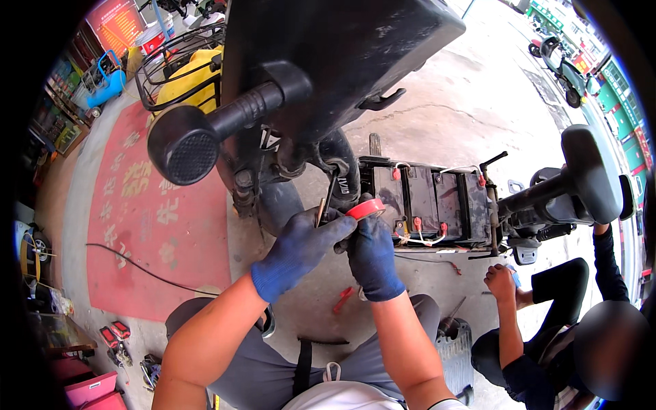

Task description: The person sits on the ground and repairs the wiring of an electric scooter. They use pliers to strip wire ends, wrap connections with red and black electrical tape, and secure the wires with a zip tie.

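The person's grey-trousered lap (345,352) lay nearest, with both gloved hands raised beyond it, fingertips nearly meeting. The right hand (374,258) had its fingers bent up against the tape (365,208), a red roll, clamped at its lower edge. The left hand (295,251) was curled, thumb and fingertips drawn in close to the roll's left end; a thin brown rod (320,212) stood up from behind its fingers, but whether they gripped it I cannot tell. Just beyond the tape rose the black front (321,61) of a scooter, its handle grip (249,109) jutting left. To the right, batteries (420,198) sat in an open frame with red-capped terminals and white wires. A co-worker (540,348) crouched at lower right. Farther off were a red mat (160,225), a blue compressor (109,82) and a parked scooter (564,68).
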A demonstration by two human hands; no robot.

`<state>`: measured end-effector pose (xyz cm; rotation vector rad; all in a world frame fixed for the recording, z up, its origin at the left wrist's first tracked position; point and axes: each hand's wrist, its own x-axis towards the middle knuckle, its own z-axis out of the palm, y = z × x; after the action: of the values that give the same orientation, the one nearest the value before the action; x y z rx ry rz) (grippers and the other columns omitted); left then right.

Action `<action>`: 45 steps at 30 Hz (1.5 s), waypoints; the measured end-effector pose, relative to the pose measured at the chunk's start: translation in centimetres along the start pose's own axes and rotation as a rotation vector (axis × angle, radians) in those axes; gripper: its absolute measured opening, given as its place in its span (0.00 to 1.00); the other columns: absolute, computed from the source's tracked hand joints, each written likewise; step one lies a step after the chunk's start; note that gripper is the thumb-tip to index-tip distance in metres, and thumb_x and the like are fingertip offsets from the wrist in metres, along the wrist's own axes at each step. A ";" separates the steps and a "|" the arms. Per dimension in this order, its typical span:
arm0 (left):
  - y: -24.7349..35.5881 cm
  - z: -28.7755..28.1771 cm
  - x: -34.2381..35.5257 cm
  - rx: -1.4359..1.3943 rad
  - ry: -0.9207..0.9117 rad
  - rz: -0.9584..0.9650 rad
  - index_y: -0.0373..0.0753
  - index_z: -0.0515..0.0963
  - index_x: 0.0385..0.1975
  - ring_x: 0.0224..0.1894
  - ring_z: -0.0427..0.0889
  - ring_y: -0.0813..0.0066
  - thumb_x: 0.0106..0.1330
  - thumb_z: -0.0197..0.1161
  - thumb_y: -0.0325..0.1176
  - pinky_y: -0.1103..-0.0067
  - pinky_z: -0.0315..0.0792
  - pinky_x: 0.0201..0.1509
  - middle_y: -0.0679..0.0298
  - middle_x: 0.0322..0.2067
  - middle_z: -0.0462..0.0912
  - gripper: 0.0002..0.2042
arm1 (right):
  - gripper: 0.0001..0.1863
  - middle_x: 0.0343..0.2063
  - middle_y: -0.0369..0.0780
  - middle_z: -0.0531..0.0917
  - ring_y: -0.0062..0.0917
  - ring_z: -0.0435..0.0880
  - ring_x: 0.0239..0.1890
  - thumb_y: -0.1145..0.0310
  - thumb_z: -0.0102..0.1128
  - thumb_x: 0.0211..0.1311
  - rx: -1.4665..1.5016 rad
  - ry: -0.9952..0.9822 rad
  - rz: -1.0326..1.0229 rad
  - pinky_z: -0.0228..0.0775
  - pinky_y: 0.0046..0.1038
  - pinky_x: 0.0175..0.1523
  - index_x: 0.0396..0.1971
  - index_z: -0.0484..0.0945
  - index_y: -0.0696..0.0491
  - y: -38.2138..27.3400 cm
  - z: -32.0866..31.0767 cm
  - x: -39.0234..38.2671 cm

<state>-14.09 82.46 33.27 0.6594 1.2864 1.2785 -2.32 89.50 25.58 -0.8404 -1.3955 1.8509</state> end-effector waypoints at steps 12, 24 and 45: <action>-2.4 -1.9 0.8 0.209 0.043 0.090 0.38 0.78 0.32 0.23 0.67 0.90 0.64 0.61 0.33 0.86 0.62 0.26 0.75 0.21 0.72 0.06 | 0.15 0.29 0.34 0.79 0.18 0.78 0.29 0.68 0.59 0.65 0.070 0.040 0.023 0.73 0.22 0.35 0.49 0.75 0.56 -1.4 -0.6 -0.5; -1.2 -1.8 0.6 0.187 0.059 -0.041 0.41 0.75 0.35 0.17 0.63 0.89 0.68 0.58 0.37 0.86 0.57 0.19 0.76 0.19 0.68 0.07 | 0.13 0.37 0.43 0.83 0.23 0.85 0.36 0.82 0.56 0.61 0.113 -0.062 0.041 0.81 0.26 0.44 0.46 0.76 0.61 -4.1 -4.5 -1.8; -0.1 -1.8 -1.2 -0.215 0.102 -0.149 0.43 0.71 0.47 0.15 0.60 0.86 0.75 0.47 0.41 0.87 0.54 0.15 0.71 0.20 0.67 0.11 | 0.11 0.33 0.41 0.82 0.22 0.84 0.35 0.80 0.55 0.61 0.190 0.105 0.075 0.81 0.25 0.42 0.44 0.75 0.60 -3.4 0.4 0.5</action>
<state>-15.50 80.82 33.14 0.3441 1.2351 1.3179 -2.50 90.44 28.90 -0.8895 -1.1174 1.9316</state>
